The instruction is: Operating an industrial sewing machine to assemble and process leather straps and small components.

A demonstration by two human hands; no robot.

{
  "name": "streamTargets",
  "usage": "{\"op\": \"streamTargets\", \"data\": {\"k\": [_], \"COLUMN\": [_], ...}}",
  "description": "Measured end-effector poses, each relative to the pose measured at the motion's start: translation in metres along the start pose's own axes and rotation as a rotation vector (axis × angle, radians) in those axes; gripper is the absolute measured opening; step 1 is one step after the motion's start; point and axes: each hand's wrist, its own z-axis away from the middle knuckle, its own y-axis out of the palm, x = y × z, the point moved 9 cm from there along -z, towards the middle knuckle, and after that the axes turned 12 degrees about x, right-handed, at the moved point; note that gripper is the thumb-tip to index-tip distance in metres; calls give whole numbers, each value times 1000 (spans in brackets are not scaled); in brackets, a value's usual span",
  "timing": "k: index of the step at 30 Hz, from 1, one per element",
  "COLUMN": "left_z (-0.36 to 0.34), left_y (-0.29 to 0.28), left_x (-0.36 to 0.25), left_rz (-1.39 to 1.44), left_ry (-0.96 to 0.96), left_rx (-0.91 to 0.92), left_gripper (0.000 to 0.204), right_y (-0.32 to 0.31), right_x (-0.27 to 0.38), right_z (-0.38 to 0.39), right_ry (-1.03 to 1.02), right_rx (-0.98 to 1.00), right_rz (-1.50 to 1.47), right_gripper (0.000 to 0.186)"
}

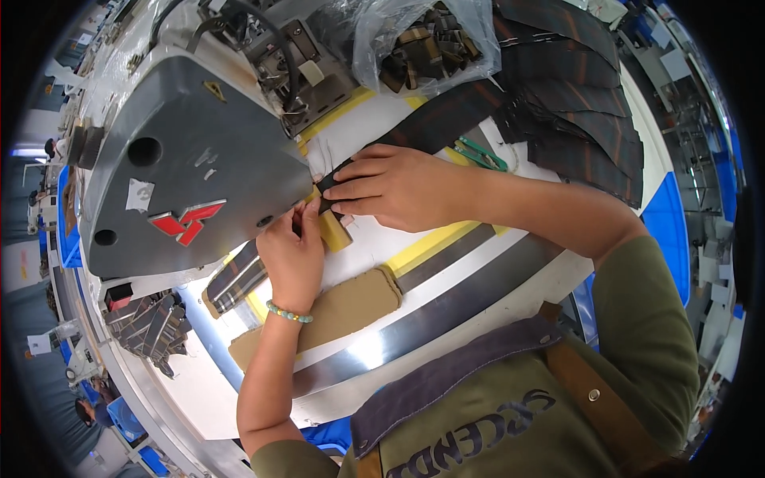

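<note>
A dark plaid fabric strip [446, 118] runs across the white table to the grey sewing machine head [199, 151]. My right hand [410, 190] lies flat over its near end, fingers stretched out toward the machine. Close beside them, my left hand [292, 255], with a beaded bracelet at the wrist, pinches at the fabric's edge by the machine. The machine head hides the needle area, and the left fingertips show only in part. Green thread snips [480, 154] lie just beyond my right forearm.
Dark plaid panels [582, 103] are heaped at the far right. A clear plastic bag [370, 48] holds checked fabric pieces at the back. Brown cardboard [351, 309] lies in front of my left hand. More plaid pieces [151, 327] sit lower left, and a blue bin [668, 231] stands right.
</note>
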Motion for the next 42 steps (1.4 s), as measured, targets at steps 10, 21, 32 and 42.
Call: {"op": "streamTargets", "data": {"k": [10, 21, 32, 42], "left_z": [0, 14, 35, 26], "left_y": [6, -4, 11, 4], "left_x": [31, 8, -34, -33], "left_rz": [206, 164, -322, -206], "left_ry": [-15, -25, 260, 258], "left_rx": [1, 125, 239, 217], "left_gripper": [30, 21, 41, 34], "right_y": [-5, -3, -3, -5], "right_x": [2, 5, 6, 1], "right_z": [1, -2, -4, -2], "right_ry": [10, 16, -19, 14], "right_rx": [-13, 29, 74, -4], "right_rz": [42, 65, 68, 33], "right_gripper": [51, 49, 44, 56]}}
